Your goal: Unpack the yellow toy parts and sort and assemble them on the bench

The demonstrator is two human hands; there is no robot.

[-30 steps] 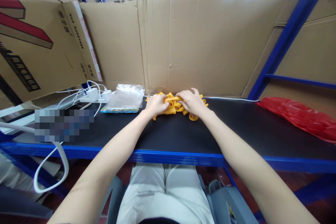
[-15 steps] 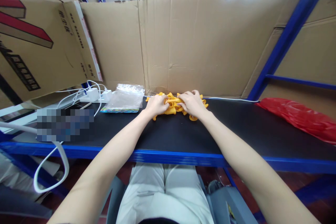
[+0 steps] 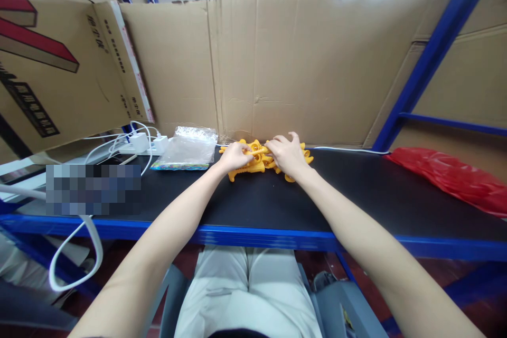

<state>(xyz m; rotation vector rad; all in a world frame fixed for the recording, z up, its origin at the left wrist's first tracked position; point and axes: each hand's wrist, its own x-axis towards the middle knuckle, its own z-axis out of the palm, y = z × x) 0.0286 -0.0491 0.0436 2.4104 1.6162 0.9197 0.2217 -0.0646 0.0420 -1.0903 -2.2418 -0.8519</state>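
Note:
A heap of small yellow plastic parts [image 3: 253,166] lies at the back of the black shelf top [image 3: 257,200], against the cardboard wall. My left hand [image 3: 233,156] rests on the heap's left side, fingers curled around one yellow piece. My right hand [image 3: 285,154] sits on the heap's right side, thumb and forefinger pinched on the same yellow piece between the hands, other fingers raised. Much of the heap is hidden under both hands.
A clear plastic bag [image 3: 189,149] lies left of the heap, with white chargers and cables [image 3: 142,143] beyond it. A red plastic bag [image 3: 455,179] lies at the right. Cardboard sheets [image 3: 297,63] wall the back; a blue upright [image 3: 431,53] stands at right.
Both hands have shifted slightly on the heap, working a yellow piece between them. My right fingers went from spread flat to a pinch with fingers lifted.

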